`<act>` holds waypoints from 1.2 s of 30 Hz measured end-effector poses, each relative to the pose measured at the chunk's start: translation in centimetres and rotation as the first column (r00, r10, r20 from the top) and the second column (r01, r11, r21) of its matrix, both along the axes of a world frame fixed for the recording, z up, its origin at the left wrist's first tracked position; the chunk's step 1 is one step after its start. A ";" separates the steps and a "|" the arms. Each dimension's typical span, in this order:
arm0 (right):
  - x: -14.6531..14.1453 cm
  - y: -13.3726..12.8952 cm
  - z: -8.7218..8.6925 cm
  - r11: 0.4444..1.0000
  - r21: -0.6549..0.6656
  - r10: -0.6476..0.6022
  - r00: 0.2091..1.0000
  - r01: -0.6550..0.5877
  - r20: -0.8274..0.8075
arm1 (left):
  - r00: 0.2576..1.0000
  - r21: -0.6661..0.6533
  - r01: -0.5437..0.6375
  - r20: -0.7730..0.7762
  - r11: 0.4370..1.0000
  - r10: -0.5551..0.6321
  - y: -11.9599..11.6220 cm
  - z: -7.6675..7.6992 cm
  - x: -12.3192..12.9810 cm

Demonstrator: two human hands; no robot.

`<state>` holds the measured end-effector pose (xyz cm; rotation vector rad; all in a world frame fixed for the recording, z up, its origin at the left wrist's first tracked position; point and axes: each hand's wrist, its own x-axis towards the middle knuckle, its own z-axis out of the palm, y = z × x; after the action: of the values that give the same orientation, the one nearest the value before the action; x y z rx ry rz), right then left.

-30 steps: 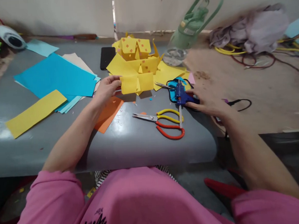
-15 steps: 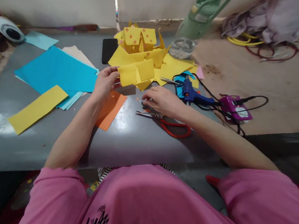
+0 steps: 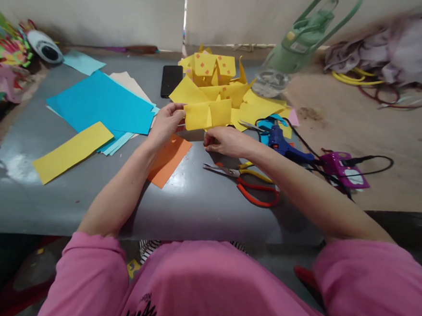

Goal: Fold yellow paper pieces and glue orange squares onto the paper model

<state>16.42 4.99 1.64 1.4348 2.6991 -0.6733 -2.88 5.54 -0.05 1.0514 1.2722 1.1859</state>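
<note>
My left hand [image 3: 168,122] pinches the left edge of a folded yellow paper piece [image 3: 197,115], which has a slit near its middle. Just under that piece, my right hand [image 3: 226,141] is closed, thumb and fingers together at the tabletop; anything between them is too small or hidden. Behind stands a yellow paper model [image 3: 204,64] with orange and pink spots. Scissors with red and yellow handles [image 3: 259,195] lie below my right hand, blades apart. An orange paper sheet [image 3: 171,161] lies below my left hand.
Blue sheets [image 3: 102,103] and a yellow strip [image 3: 73,152] lie at left. A black phone [image 3: 171,80] and a green bottle [image 3: 286,51] stand or lie at the back. To the right are a blue glue gun [image 3: 282,143], its cord and a purple power block [image 3: 342,168].
My right hand has closed its fingers and come down under the folded yellow paper. The left hand keeps its hold on the paper. The whole view has shifted slightly.
</note>
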 end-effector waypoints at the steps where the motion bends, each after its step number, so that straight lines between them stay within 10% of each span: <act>1: -0.1 0.1 0.1 1.000 -0.013 -0.004 1.000 0.004 0.005 | 1.000 -0.001 0.002 0.008 1.000 -0.002 0.0 0.0 0.0; 11: -0.9 1.5 3.3 0.972 0.140 -0.134 0.938 0.187 -0.320 | 0.998 0.014 0.036 0.059 0.999 -0.037 -0.6 0.3 0.6; 27: -3.0 4.4 3.2 0.933 0.340 -0.036 0.973 0.114 -0.227 | 0.997 -0.005 0.071 0.012 0.997 -0.071 -1.0 1.1 1.2; 36: -1.4 1.5 2.7 0.863 0.498 0.023 0.980 0.081 -0.199 | 0.989 -0.046 0.053 0.141 0.998 -0.046 -1.0 1.4 1.1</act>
<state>15.07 6.53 4.31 1.5712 3.1829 -0.0984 -1.77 4.49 1.30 0.9419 1.1542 1.1634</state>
